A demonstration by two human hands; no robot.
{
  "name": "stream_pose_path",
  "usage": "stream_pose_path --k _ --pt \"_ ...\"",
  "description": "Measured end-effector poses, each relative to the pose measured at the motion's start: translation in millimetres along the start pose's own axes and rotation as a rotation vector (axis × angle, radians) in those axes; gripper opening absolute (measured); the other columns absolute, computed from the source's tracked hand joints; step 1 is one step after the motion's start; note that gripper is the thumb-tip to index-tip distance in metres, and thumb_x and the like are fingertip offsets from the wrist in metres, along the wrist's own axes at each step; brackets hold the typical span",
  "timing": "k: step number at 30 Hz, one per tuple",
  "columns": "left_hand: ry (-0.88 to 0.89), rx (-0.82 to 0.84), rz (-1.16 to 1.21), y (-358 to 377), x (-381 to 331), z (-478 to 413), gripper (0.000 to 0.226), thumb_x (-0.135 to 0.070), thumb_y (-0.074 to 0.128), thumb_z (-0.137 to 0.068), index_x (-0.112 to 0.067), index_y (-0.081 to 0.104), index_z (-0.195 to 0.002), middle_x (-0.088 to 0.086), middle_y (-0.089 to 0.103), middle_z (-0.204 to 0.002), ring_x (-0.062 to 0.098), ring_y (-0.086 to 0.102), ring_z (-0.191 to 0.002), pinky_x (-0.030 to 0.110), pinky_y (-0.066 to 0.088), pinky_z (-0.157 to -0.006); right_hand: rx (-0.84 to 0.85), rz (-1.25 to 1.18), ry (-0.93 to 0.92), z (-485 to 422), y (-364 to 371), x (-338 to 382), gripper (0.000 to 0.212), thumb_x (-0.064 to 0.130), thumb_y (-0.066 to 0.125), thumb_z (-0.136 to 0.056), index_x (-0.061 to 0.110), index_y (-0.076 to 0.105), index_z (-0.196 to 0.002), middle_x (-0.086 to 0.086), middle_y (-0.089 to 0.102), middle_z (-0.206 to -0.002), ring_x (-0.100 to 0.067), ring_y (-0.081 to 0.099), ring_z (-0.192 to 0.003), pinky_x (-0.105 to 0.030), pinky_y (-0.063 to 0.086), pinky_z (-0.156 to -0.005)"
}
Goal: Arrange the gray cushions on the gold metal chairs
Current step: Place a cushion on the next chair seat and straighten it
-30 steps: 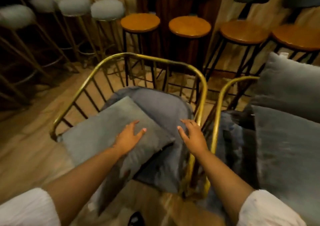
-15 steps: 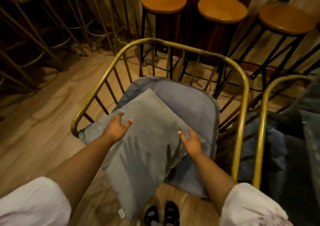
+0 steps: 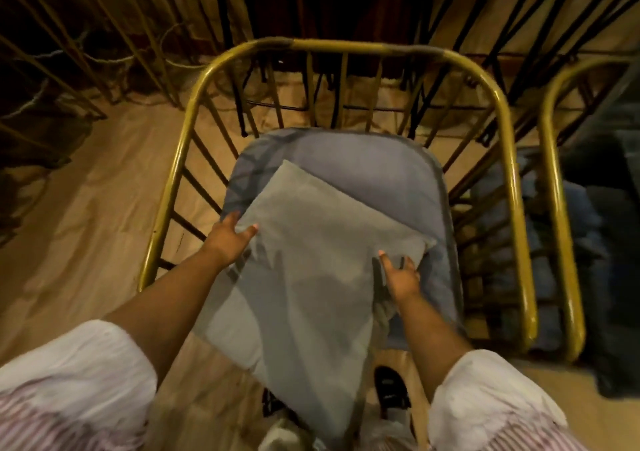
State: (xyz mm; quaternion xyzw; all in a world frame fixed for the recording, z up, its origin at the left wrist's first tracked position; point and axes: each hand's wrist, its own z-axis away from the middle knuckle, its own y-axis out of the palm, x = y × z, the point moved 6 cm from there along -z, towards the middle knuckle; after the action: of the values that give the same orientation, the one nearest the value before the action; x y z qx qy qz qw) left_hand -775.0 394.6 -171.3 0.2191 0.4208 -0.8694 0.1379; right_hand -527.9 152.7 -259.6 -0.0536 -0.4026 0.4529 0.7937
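A gold metal chair (image 3: 348, 46) stands right in front of me, its blue-grey seat pad (image 3: 374, 166) showing at the back. A light gray cushion (image 3: 311, 263) lies diagonally on the seat, one corner hanging over the front edge towards me. My left hand (image 3: 230, 237) holds the cushion's left edge, thumb on top. My right hand (image 3: 400, 276) grips its right corner, where the fabric is bunched.
A second gold chair (image 3: 559, 208) stands close on the right with dark cushions in it. Black and gold stool legs (image 3: 228, 18) crowd the floor behind the chair. Wooden floor (image 3: 69, 225) lies to the left. My shoes (image 3: 389, 390) show under the cushion.
My view has tilted further down over the chair. Both hands have slid from the top of the cushion to its side edges and taken hold of it.
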Motion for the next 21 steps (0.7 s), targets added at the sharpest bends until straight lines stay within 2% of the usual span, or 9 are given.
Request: stream_pose_path --k 3,5,8,11,13,15,17,19,21 --pt "0.034 0.065 -0.040 -4.5 6.5 -14.7 0.068 -0.040 0.056 -0.089 -0.016 0.032 -0.147 0.017 0.035 -0.152 0.036 0.036 -0.138 0.043 0.032 -0.112 -0.034 -0.057 0.003 8.3 16.9 -14.2 0.086 0.047 0.060 -0.087 0.017 0.015 -0.153 -0.014 0.010 -0.160 -0.030 0.009 -0.147 -0.036 0.012 -0.117" --pt "0.024 0.103 -0.048 -4.7 11.7 -23.8 0.070 -0.041 0.055 -0.090 -0.019 0.027 -0.149 0.016 0.030 -0.155 0.036 0.032 -0.140 0.043 0.030 -0.112 -0.053 -0.106 0.015 13.5 24.8 -24.4 0.090 0.050 0.062 -0.084 0.026 0.009 -0.153 -0.010 0.004 -0.161 -0.030 0.010 -0.147 -0.040 0.014 -0.118" --pt "0.009 0.145 -0.024 -0.9 30.3 -42.5 0.077 -0.047 0.059 -0.086 -0.020 0.025 -0.150 0.015 0.027 -0.156 0.036 0.030 -0.142 0.043 0.028 -0.112 -0.053 -0.196 0.033 15.3 32.8 -42.8 0.100 0.057 0.066 -0.077 0.035 0.003 -0.152 -0.008 0.007 -0.161 -0.033 0.016 -0.146 -0.048 0.020 -0.118" --pt "-0.027 0.190 0.009 11.1 50.1 -59.7 0.089 -0.060 0.061 -0.077 -0.019 0.028 -0.149 0.013 0.031 -0.155 0.035 0.033 -0.140 0.043 0.029 -0.113 -0.029 -0.315 0.031 20.1 38.6 -60.1 0.130 0.075 0.071 -0.048 0.034 0.005 -0.152 -0.003 0.019 -0.159 -0.032 0.029 -0.141 -0.050 0.027 -0.115" --pt "-0.022 0.220 0.032 17.4 52.3 -61.0 0.085 -0.057 0.065 -0.075 -0.019 0.035 -0.145 0.014 0.041 -0.148 0.035 0.043 -0.132 0.041 0.037 -0.106 -0.020 -0.369 0.064 21.6 41.9 -72.6 0.149 0.085 0.069 -0.026 0.033 0.007 -0.152 -0.002 0.026 -0.157 -0.032 0.037 -0.137 -0.049 0.033 -0.113" --pt "-0.031 0.231 0.057 20.1 51.5 -56.9 0.078 -0.045 0.067 -0.080 -0.016 0.035 -0.144 0.015 0.044 -0.146 0.035 0.047 -0.128 0.038 0.040 -0.100 -0.004 -0.407 0.078 22.1 45.4 -76.8 0.143 0.080 0.071 -0.033 0.033 0.007 -0.151 -0.002 0.028 -0.156 -0.033 0.038 -0.135 -0.049 0.035 -0.111" --pt "-0.072 0.230 0.063 24.8 55.7 -57.3 0.078 -0.042 0.067 -0.081 -0.013 0.032 -0.145 0.016 0.041 -0.147 0.036 0.045 -0.130 0.039 0.038 -0.101 -0.028 -0.443 0.072 20.2 45.5 -76.6 0.119 0.065 0.073 -0.055 0.034 0.011 -0.151 -0.003 0.032 -0.154 -0.033 0.041 -0.133 -0.048 0.037 -0.110" --pt "-0.069 0.205 0.079 24.5 53.0 -52.7 0.080 -0.044 0.070 -0.078 -0.013 0.035 -0.143 0.014 0.044 -0.146 0.035 0.046 -0.130 0.038 0.038 -0.101 -0.076 -0.493 0.033 20.1 41.4 -72.1 0.097 0.051 0.074 -0.071 0.033 0.020 -0.149 -0.004 0.041 -0.149 -0.031 0.046 -0.129 -0.044 0.040 -0.106" --pt "-0.064 0.184 0.117 21.5 47.1 -46.2 0.090 -0.054 0.074 -0.068 -0.017 0.037 -0.142 0.012 0.046 -0.144 0.035 0.048 -0.127 0.039 0.040 -0.100 -0.094 -0.497 -0.024 23.4 34.6 -62.7 0.092 0.051 0.075 -0.070 0.034 0.028 -0.146 -0.003 0.046 -0.144 -0.029 0.049 -0.126 -0.042 0.042 -0.103"
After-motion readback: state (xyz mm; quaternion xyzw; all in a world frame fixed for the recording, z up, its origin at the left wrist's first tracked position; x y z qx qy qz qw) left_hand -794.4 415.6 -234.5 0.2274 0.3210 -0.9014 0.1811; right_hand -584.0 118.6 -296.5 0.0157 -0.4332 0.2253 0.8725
